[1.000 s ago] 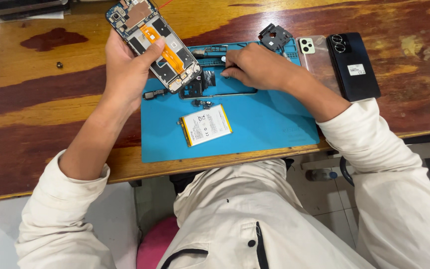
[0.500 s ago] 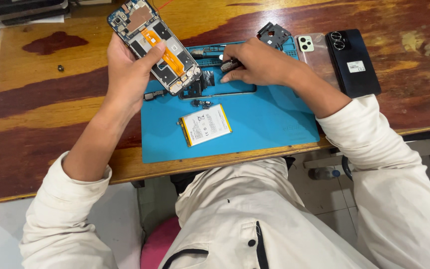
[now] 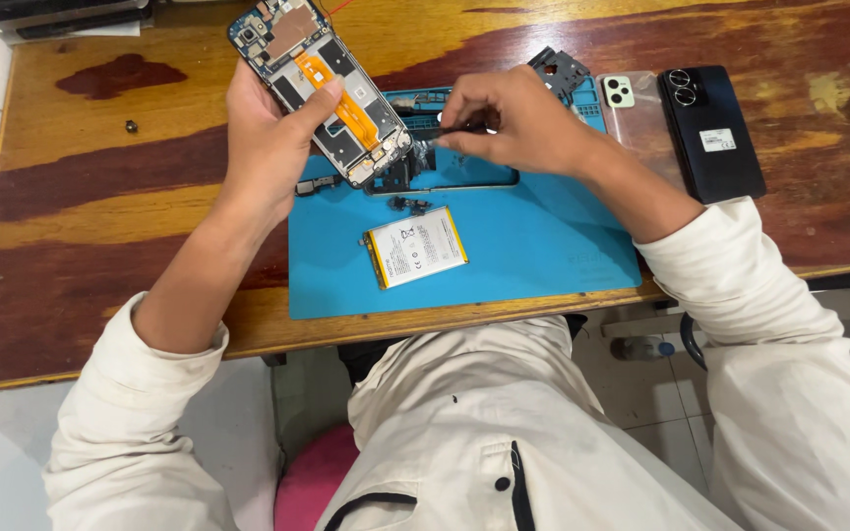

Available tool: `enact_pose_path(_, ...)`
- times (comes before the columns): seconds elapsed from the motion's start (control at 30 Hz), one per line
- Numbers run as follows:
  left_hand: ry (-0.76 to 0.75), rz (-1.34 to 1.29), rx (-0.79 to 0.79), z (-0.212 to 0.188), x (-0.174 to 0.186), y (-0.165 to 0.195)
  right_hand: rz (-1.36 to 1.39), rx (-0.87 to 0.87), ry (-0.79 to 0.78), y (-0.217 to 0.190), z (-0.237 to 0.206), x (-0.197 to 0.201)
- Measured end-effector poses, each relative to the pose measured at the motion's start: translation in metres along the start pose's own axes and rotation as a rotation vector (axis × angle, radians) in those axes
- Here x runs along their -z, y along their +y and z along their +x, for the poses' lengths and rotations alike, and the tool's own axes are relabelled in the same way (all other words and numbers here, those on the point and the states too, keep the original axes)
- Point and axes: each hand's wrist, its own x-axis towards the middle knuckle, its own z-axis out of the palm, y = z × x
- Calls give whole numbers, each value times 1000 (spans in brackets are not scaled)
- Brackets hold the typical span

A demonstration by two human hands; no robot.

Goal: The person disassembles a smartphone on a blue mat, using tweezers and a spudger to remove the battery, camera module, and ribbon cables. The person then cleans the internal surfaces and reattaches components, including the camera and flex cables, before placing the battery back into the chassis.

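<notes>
The person's left hand is raised above the wooden table w/ fingers curled round the back of an opened phone — back cover off, circuit boards and an orange flex cable showing — and the thumb pressed across its lower face. The phone is tilted, top end pointing to the upper left, bottom end hanging just over the upper edge of the blue work mat. The right hand is closed in a pinch on a thin dark tool, prob. tweezers; its tip points left, close to the phone's bottom end, though contact can't be made out. On the mat, below the two hands, lies a phone battery, white face up w/ a yellow edge, slightly skewed; a few small dark parts sit just above it, and another small part lies at the mat's left edge by the left wrist. Behind the right hand a black plastic frame piece rests at the mat's top right corner. Just right of that — a clear phone case w/ a pale green camera patch, then a black phone lying back up, touching the case side by side. Both sleeves are cream-coloured.
</notes>
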Motion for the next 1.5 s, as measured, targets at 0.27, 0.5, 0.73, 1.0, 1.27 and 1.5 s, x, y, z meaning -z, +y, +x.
enact_pose_path(0.27,3,-8,-24,0,0,-2,167,-62,116,1,0,-3)
enact_pose_path(0.5,-1,-29,-44,1,0,-2,246,-88,72,0,-3,-9)
enact_pose_path(0.73,-9,-18,-68,1,-1,-2,304,-151,59,-6,-4,-20)
enact_pose_path(1.0,-17,-10,-44,-1,1,0,-425,-82,109,0,1,9)
enact_pose_path(1.27,-13,-85,-92,0,3,1,-583,49,-26,1,-4,-1)
enact_pose_path(1.5,6,-143,-96,0,8,9,-605,205,-10,-14,-2,-7)
